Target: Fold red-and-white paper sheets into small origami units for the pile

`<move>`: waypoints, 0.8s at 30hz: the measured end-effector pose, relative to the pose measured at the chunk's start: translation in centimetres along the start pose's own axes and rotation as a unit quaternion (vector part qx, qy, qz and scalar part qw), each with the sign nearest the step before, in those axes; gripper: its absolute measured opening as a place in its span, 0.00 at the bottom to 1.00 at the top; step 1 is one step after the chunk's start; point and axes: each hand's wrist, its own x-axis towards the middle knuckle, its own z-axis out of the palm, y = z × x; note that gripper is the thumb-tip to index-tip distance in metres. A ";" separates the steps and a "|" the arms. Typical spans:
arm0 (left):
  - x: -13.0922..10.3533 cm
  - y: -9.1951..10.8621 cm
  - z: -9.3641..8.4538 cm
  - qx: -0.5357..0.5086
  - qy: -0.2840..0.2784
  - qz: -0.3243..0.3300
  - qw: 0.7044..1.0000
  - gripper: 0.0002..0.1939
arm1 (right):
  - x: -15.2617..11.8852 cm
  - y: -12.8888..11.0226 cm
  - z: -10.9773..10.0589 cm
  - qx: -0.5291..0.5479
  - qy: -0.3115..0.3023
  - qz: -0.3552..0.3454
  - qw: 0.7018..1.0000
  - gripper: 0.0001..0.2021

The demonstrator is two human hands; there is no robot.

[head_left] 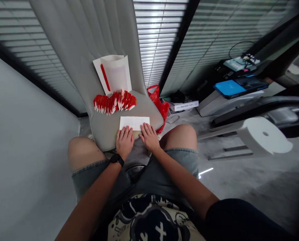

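A folded white paper (134, 123) lies flat near the front edge of the grey chair seat (101, 129). My left hand (124, 140) rests with its fingertips on the paper's lower left edge, fingers stretched out. On the lower right corner lie the fingers of my right hand (149, 136), spread slightly. Behind the paper, a fanned row of red and white folded pieces (114, 102) runs across the seat. An open white paper sleeve with a red strip (116, 74) leans against the chair's backrest.
A red plastic bag (159, 105) hangs or stands at the seat's right side. Further right are boxes (185, 105), a blue package (229, 88) and a white stool (265, 134). A white wall (26, 140) is on the left.
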 end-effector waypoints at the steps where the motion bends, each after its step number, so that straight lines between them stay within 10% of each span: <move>1: 0.0 0.0 0.0 0.000 0.001 0.002 1.000 0.27 | -0.1 0.0 -0.1 -0.003 0.003 -0.002 1.000 0.29; 24: -1.0 1.1 -1.5 0.065 -0.057 -0.098 0.991 0.27 | -1.1 -0.7 -0.4 -0.042 -0.024 0.015 0.999 0.30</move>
